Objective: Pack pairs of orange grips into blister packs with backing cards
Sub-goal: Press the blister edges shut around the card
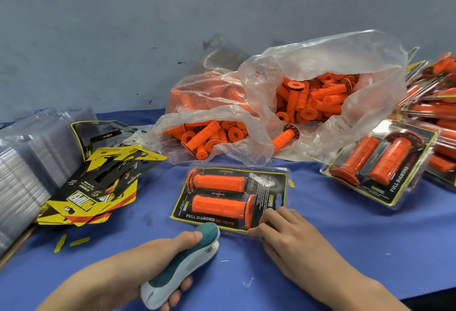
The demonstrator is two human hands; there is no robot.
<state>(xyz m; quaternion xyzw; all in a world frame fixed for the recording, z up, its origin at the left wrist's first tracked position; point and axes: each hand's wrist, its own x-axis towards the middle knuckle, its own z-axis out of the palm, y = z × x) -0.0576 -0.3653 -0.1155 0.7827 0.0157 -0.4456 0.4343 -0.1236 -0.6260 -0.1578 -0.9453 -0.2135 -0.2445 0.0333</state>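
Observation:
A filled blister pack (pixel 229 197) lies flat in the middle of the blue table, holding two orange grips over a black and yellow backing card. My left hand (pixel 148 268) grips a teal and white stapler (pixel 182 266), whose nose sits at the pack's near edge. My right hand (pixel 283 229) rests with its fingers pressing on the pack's near right corner. A clear plastic bag (pixel 271 103) full of loose orange grips lies behind the pack. One loose grip (pixel 285 136) lies at the bag's mouth.
Loose backing cards (pixel 98 182) are heaped at the left, beside a tall stack of empty clear blisters (pixel 27 162). Finished packs (pixel 380 162) pile up at the right edge. Small yellow card scraps (pixel 71 241) lie near the left front. A grey wall stands behind.

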